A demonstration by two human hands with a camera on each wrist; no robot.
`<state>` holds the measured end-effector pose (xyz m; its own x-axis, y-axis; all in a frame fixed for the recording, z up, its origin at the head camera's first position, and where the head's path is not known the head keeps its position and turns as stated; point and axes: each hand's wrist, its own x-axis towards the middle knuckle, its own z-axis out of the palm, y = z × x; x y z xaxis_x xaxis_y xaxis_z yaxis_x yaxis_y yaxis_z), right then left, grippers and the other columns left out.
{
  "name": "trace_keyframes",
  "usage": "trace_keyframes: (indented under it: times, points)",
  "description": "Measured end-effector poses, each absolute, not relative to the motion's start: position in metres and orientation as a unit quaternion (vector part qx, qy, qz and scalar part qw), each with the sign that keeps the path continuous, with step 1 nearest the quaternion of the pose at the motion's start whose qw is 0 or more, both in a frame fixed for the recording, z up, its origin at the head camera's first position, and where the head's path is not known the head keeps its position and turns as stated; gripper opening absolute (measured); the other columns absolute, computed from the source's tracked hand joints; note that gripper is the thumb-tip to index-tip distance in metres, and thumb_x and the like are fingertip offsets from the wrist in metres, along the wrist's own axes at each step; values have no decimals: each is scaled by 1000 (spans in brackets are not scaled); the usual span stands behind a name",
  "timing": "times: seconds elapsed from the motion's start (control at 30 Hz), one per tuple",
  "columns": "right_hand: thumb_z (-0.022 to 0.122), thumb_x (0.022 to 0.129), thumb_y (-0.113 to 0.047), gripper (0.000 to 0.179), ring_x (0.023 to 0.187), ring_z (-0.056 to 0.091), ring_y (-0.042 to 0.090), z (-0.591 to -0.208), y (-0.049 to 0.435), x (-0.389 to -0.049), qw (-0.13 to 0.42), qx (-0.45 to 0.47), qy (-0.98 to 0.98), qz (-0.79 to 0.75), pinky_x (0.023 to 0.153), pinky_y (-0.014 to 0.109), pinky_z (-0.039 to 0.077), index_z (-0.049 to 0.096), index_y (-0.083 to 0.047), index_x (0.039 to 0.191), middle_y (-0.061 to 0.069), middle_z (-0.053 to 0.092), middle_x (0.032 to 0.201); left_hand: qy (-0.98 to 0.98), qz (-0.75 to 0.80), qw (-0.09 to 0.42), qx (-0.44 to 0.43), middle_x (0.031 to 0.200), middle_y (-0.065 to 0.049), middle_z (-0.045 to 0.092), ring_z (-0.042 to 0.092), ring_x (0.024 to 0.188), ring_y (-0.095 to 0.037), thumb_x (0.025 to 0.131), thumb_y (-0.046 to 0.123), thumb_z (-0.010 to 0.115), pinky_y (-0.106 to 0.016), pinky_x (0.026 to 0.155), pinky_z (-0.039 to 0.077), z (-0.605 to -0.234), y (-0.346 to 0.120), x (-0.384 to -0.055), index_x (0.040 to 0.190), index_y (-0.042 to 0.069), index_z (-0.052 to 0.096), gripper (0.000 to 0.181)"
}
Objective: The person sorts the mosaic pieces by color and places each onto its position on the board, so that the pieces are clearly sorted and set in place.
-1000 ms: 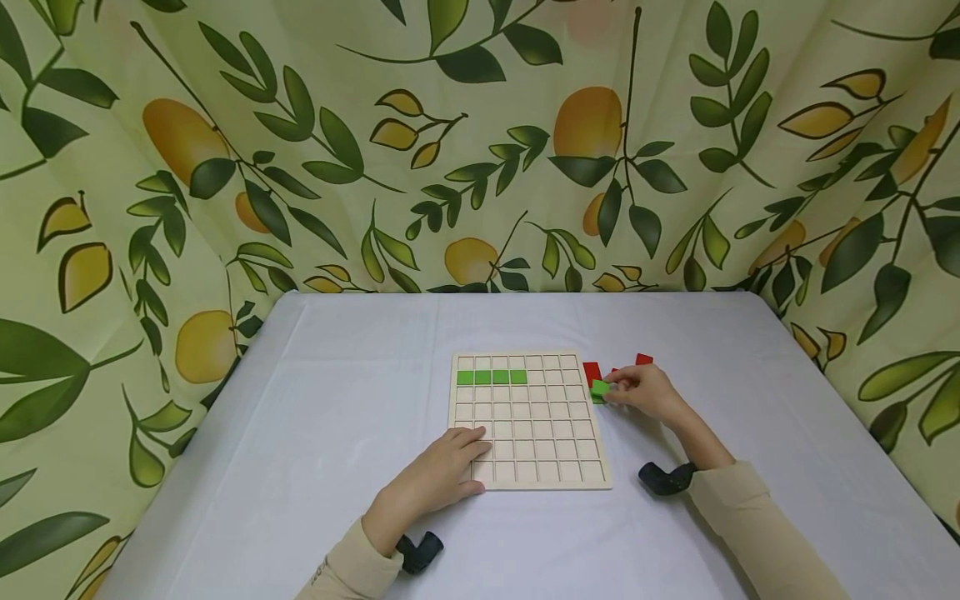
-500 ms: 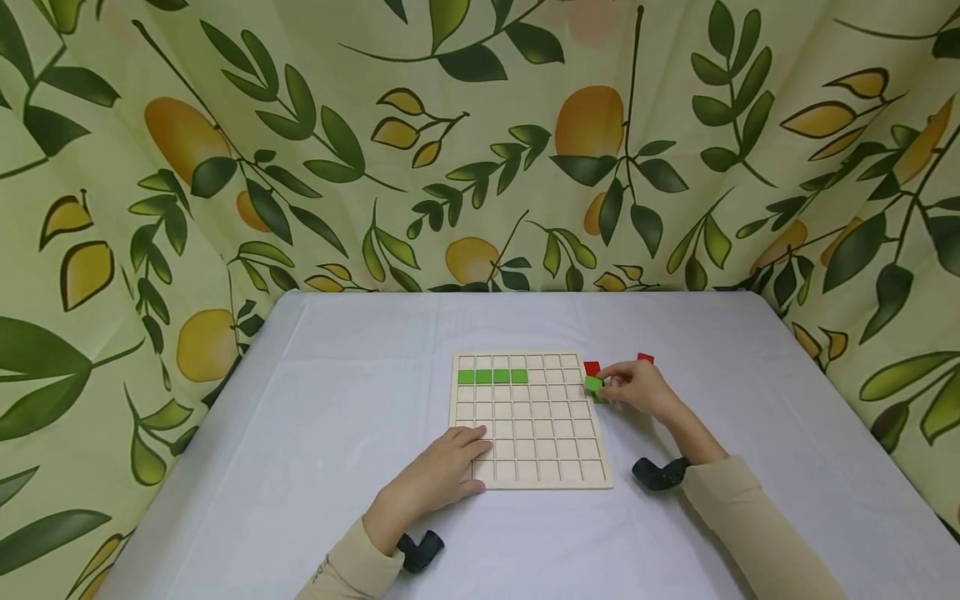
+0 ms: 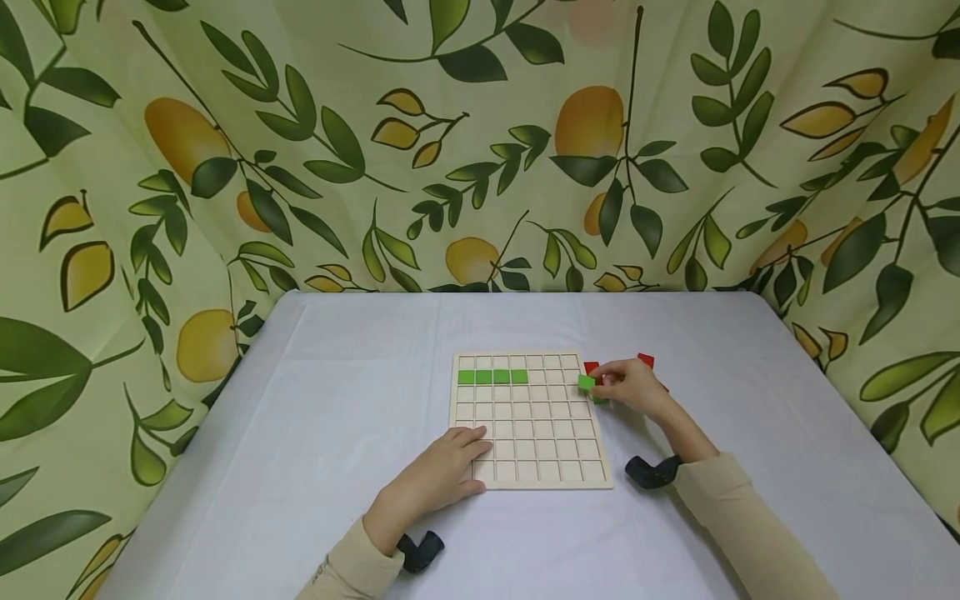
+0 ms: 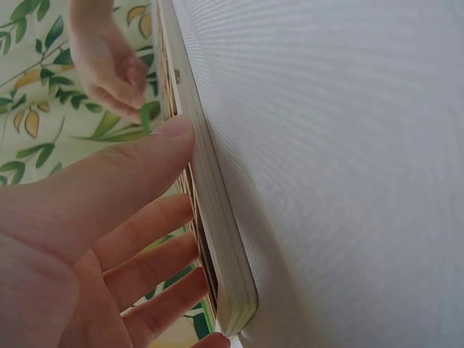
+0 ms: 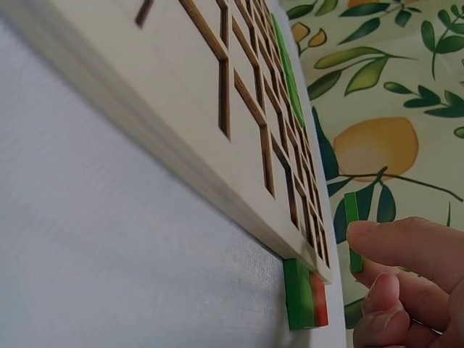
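A pale wooden grid board (image 3: 536, 429) lies on the white table, and several green square tiles (image 3: 492, 377) sit side by side in its second row from the back. My left hand (image 3: 438, 471) rests on the board's near left corner with its fingers spread and relaxed; the left wrist view shows the thumb (image 4: 174, 130) along the board's edge. Between thumb and fingers my right hand (image 3: 633, 387) pinches a thin green tile (image 3: 586, 382), raised over the board's right edge. In the right wrist view this green tile (image 5: 353, 232) stands on edge in the grip.
Red tiles (image 3: 646, 360) lie right of the board, partly hidden by the right hand. Another green tile (image 5: 299, 293) lies against the board's edge beside a red one (image 5: 320, 299). Behind the table hangs a leaf-and-fruit patterned curtain (image 3: 510, 192).
My right hand has moved left with the pinched green tile, from above the loose tiles to the board's right edge. The left hand stays in place.
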<state>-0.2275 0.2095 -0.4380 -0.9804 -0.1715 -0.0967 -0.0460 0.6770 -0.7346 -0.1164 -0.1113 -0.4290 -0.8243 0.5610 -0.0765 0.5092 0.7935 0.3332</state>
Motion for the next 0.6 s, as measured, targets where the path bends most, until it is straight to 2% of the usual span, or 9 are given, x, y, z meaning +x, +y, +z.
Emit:
trace_keyframes:
  times: [0.6]
  points:
    - [75,81,-11,30,68,44,14,-437,199,-234,87,-60,907,-407,53,18,34,68,5,106,0,48,71,943,145,78,290,145,-13,51,50,131,-28,86,28,71,-42,110,44,-431,-112,-117,131,4,58,53]
